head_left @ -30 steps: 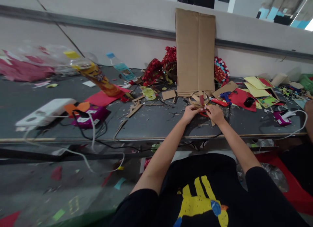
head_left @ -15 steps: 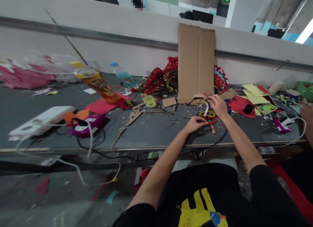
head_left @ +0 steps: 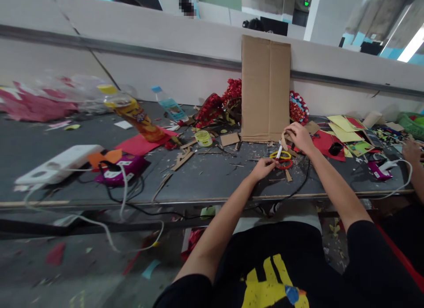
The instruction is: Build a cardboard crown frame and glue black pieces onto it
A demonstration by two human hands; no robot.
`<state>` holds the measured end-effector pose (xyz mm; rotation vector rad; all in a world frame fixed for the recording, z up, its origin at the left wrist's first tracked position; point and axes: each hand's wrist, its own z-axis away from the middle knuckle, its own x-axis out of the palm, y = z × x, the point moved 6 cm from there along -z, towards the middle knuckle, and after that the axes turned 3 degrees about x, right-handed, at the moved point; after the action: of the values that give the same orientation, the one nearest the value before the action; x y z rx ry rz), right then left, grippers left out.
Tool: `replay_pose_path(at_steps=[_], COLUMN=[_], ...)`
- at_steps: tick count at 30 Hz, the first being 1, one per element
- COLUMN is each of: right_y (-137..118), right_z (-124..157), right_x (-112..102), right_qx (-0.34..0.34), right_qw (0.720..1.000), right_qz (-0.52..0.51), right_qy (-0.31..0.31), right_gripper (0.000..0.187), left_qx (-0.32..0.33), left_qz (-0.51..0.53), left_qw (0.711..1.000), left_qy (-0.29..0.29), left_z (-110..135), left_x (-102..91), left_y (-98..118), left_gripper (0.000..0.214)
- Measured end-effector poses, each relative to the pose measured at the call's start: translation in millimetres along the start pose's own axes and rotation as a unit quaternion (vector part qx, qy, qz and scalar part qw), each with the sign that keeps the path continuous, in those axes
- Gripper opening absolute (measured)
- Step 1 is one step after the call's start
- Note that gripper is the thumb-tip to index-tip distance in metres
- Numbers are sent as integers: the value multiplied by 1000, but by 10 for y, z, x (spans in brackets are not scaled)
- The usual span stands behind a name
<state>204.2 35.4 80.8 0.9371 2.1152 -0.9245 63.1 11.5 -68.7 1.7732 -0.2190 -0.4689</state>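
Observation:
My left hand (head_left: 265,168) is closed in a pinch at the lower end of a slim white stick (head_left: 279,152), whose exact kind I cannot make out. The stick stands tilted in front of my right hand (head_left: 300,136). My right hand pinches a small curled cardboard strip (head_left: 284,140), which hangs close to the stick's upper end; whether they touch I cannot tell. Under the hands lie a yellow loop (head_left: 286,154) and a red loop (head_left: 286,165), which look like scissor handles. A tall cardboard sheet (head_left: 266,91) leans upright against the partition behind.
A drink bottle (head_left: 135,115), a water bottle (head_left: 170,105) and a yellow tub (head_left: 203,139) stand on the left side. Nearby are a power strip (head_left: 59,164) and cables. Coloured paper (head_left: 344,129) and scraps lie to the right. A co-worker's hand (head_left: 412,151) is at the far right.
A dark, curved cord-like piece at my right hand has left its spot; a black cable now runs down beside my right wrist. My right hand has shifted slightly right and up, showing the cardboard strip.

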Motion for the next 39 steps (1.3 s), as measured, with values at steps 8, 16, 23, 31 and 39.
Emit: replay_pose_path(at_steps=[8,16,23,31,39], right_y=[-24,65,176,211,429], right_z=[51,72,98,148,448], right_x=[-68,9,91,152,217], right_qx=[49,115,138,122,162], right_qw=[996,989,969,972,975], right_qz=[65,-57,-190,-188,-150], right_qy=[-37,-79,-76,-65,-21], right_gripper=[16,16,20,21,32], left_qx=[5,42,116,141,147], left_qz=[72,78,-141,-348,-380], left_qw=[973,961,978,923,906], left_qy=[218,262,103,82,112], left_z=[-59,-146,-413,-400,-322], left_x=[-374,-604,-642,-655,-678], left_y=[-58,197,641,759,768], left_gripper=[44,39,33,24,26])
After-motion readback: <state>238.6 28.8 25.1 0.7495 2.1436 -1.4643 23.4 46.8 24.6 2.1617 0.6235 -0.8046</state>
